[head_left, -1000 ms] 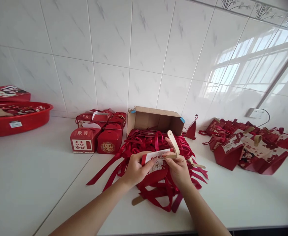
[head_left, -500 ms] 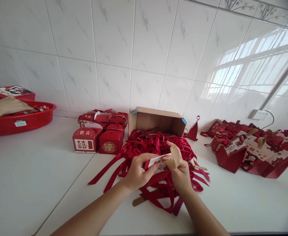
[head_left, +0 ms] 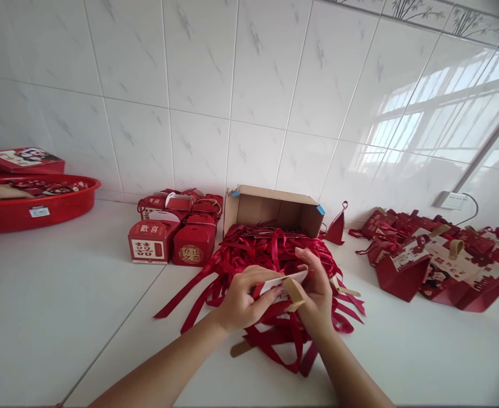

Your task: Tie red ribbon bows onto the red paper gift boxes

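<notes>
Both grips are clamped on one red gift box [head_left: 277, 294]: the left grip [head_left: 241, 299] is closed on its left side, the right grip [head_left: 318, 294] on its right side by the tan handle strap [head_left: 294, 293]. It is held over the red ribbon pile [head_left: 266, 252] on the white bench [head_left: 62, 294], before an open cardboard carton [head_left: 270, 211]
</notes>
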{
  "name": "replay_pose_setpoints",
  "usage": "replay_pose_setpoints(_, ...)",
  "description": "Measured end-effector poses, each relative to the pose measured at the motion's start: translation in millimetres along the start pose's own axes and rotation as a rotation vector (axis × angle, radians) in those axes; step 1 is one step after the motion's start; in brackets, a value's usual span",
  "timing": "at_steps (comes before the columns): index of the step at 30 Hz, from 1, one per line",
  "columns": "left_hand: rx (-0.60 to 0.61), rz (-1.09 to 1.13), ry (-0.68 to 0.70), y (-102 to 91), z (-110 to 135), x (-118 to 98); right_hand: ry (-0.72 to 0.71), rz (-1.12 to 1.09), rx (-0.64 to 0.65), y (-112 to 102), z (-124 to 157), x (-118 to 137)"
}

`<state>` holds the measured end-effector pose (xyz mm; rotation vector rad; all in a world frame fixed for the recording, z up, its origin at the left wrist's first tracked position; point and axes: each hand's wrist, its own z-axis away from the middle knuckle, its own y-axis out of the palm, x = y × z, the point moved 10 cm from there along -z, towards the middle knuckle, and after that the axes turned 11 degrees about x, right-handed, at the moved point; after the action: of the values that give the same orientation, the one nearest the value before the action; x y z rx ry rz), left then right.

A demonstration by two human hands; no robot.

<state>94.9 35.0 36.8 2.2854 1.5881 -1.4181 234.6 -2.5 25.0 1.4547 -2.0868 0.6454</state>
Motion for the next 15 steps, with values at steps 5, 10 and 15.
replay_pose_setpoints(5,0.082,-0.013,0.067,5.9,1.0,-6.7,0.089,-0.105,0.078,10.5,2.0,-10.4)
replay_pose_setpoints(10,0.013,-0.011,0.155,-1.0,4.4,-13.3,0.01,-0.032,-0.012,-0.7,4.3,1.5)
replay_pose_setpoints(15,-0.408,-0.215,0.351,-37.8,21.3,-31.8,-0.031,0.084,-0.141,-15.3,1.7,11.5)
